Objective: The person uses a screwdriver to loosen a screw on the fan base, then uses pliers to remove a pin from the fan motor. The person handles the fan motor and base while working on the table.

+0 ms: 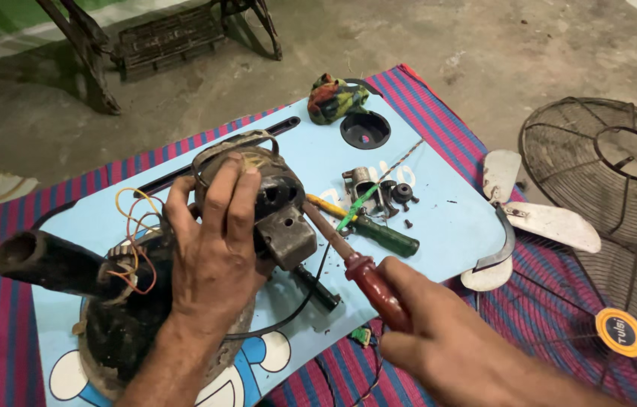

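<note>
My left hand point(213, 241) lies over a dirty fan motor point(273, 200), fingers wrapped across its top and pressing it down. The motor sits on a dark fan housing point(119, 332) with loose orange and yellow wires point(136, 241) and a black neck tube point(43, 260). My right hand point(439, 332) grips the red handle of a screwdriver point(367, 283); its shaft points up-left and its tip touches the motor's side block point(288, 237). All of this rests on a light blue board point(439, 218).
A green-handled screwdriver point(386, 235), small metal parts and screws point(378, 192), a black cap point(365, 130) and a coloured rag point(333, 98) lie on the board. White fan blades point(537, 218) and wire fan guards point(612, 166) lie right, on a striped mat point(439, 128).
</note>
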